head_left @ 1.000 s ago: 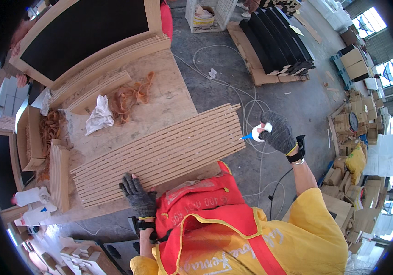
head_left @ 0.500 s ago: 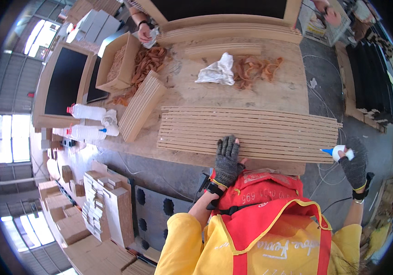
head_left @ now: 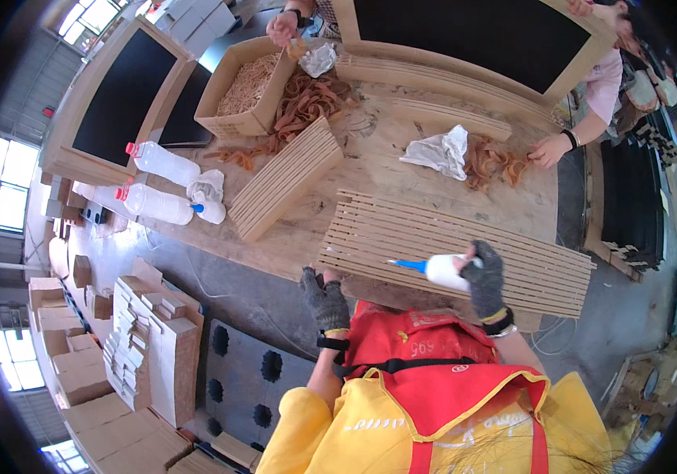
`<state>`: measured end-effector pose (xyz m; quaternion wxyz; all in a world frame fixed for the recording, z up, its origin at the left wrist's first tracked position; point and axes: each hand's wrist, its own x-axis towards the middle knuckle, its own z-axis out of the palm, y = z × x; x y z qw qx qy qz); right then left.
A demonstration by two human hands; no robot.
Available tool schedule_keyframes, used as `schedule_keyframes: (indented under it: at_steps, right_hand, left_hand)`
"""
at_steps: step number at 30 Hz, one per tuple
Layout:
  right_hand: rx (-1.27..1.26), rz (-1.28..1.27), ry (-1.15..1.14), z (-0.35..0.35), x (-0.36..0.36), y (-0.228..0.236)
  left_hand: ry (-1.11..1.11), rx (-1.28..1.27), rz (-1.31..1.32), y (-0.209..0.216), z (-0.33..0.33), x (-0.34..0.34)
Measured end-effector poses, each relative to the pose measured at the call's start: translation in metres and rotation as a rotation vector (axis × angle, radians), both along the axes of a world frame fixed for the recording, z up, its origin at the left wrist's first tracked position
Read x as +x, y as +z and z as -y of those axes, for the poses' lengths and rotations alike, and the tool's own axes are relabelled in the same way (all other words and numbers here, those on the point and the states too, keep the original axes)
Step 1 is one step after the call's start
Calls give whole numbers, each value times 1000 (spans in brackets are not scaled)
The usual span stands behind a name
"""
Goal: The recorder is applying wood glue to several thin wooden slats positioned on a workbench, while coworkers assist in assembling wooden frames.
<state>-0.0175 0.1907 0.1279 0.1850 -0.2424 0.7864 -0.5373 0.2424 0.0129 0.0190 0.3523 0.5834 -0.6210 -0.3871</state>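
A row of long thin wooden strips [head_left: 512, 272] lies side by side along the near side of the table. My right hand [head_left: 487, 284], in a grey fingerless glove, grips a white squeeze bottle [head_left: 443, 271] with a blue nozzle. The bottle is tilted nearly flat above the strips, its tip pointing left toward their left part. My left hand [head_left: 326, 302], gloved likewise, is at the table's near edge by the strips' lower left corner. Its fingers are apart and nothing shows in them.
A second bundle of strips [head_left: 287, 180] lies to the left, beside two clear bottles [head_left: 166, 163] and another blue-tipped bottle [head_left: 210, 207]. Farther back are a carton of small sticks [head_left: 231, 118], brown curled bands [head_left: 307, 107] and a white cloth [head_left: 439, 152]. Co-workers' hands [head_left: 550, 150] reach in.
My right hand has brought the bottle left from the strips' right end to over them. My left hand has slid left off the strips. A co-worker's hand now reaches the right-hand brown bands.
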Motion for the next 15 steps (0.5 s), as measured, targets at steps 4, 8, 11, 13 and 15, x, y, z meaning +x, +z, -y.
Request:
schedule_keyframes:
  at_steps: [4, 8, 11, 13, 15]
  right_hand:
    - [-17, 69, 76, 72, 48, -1]
    - [7, -66, 92, 111, 74, -10]
    - [73, -66, 89, 121, 82, -17]
    - [84, -20, 71, 124, 89, -18]
    - [130, -146, 95, 129, 91, -18]
  left_hand:
    - [-36, 35, -101, -9, 39, 7]
    - [-192, 390, -303, -25, 63, 17]
    - [-242, 392, -280, -26, 70, 18]
    - [-268, 365, -264, -24, 75, 20]
    - [-298, 334, -248, -20, 79, 21]
